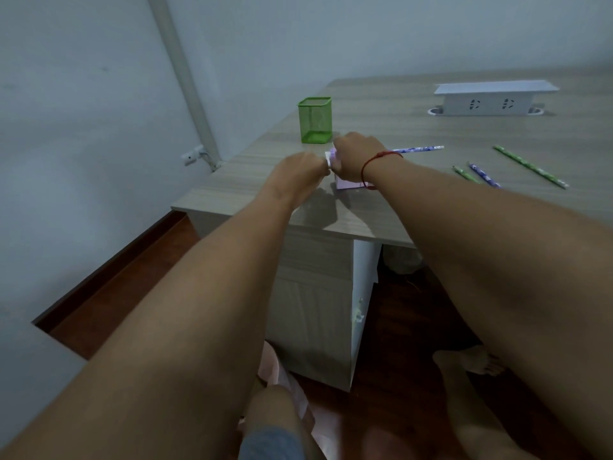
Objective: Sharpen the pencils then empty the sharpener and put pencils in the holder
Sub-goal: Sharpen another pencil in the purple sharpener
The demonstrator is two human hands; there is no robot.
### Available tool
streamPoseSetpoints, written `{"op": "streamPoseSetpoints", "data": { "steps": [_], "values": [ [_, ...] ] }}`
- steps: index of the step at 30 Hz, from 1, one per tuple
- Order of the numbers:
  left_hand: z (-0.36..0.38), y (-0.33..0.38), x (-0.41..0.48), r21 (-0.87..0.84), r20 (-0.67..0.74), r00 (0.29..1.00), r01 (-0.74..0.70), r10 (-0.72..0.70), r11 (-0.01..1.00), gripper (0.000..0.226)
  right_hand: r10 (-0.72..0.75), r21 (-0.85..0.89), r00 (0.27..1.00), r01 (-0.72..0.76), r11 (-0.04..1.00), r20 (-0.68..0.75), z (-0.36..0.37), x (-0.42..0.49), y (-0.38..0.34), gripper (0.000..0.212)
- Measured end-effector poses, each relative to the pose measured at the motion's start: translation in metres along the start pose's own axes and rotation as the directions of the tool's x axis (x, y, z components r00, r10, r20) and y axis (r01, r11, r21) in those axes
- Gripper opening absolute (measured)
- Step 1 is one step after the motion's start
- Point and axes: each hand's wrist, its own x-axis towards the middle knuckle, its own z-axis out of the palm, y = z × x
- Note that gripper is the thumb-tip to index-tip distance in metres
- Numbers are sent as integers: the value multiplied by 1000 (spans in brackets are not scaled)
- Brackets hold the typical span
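Mid-sharpening: clamping pink sharpener [348,184] under right hand [352,161], purple pencil [418,149] fed in; pinching its white handle [328,160] with left hand [301,171]. Next, likely: steady cranking, firm downward hold.

right wrist: red string bracelet [381,155] | shorts [270,443]: grey-blue | foot [471,360]: bare

- tabletop [381,127]: light wood-grain
- green mesh pencil holder [315,120]: upright, near left edge
- pink sharpener [348,184]: just in front of holder, mostly hidden
- short green pencil [466,174], purple pencil [484,174], long green pencil [530,167]: right side
- white socket box [491,101]: far side
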Motion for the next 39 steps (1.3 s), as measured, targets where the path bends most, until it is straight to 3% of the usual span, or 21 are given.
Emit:
{"op": "streamPoseSetpoints", "data": {
  "steps": [7,15,23,26,30,39],
  "values": [
    [20,8,-1,70,251,960,107,-122,992,25,-59,34,998,58,998,32,-1,-1,2,38],
    [26,-27,29,-101,384,921,103,-57,989,29,-95,74,995,96,993,-12,10,0,5,39],
    [33,-38,45,20,252,967,-39,32,999,24,-61,51,998,60,997,6,10,7,10,39],
    [22,-39,57,39,132,991,-45,40,998,23,-40,63,999,39,997,13,8,6,13,38],
    [6,-38,63,26,42,997,-72,71,997,26,-7,41,999,5,999,41,5,4,12,36],
    [-2,-23,40,-102,-143,990,-7,-8,995,25,17,-2,1000,-17,1000,9,-6,10,10,39]
  ]
}}
